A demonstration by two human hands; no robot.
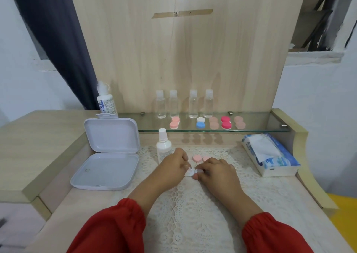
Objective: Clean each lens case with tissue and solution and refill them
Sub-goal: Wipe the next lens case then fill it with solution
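**Hands meet over a scrap of tissue on the lace mat**

Pale wood makes up the counter (63, 136), backed by an upright wooden panel, with a white lace mat (193, 204) spread across the middle. On the mat, the left hand (176, 163) and the right hand (216, 170) are drawn together, fingers curled, both pinching a small white piece of tissue (190, 172); whether a lens case sits inside it cannot be told. Just behind the hands lie two pink caps (201, 158) (the right one partly hidden by the right hand). A white solution bottle (163, 146) stands upright just beyond the left hand. Further left, a white hinged box (108, 154) lies open. At the right, a blue and white tissue pack (270, 154) rests on the counter with a sheet poking out.

Behind, a glass shelf (260, 126) carries four clear bottles (184, 104) in a row and, in front of them, five lens cases (207, 122): pink, white and blue, beige, red, beige. A taller white bottle (106, 102) stands at the shelf's left end. Red sleeves (116, 229) cover both forearms.
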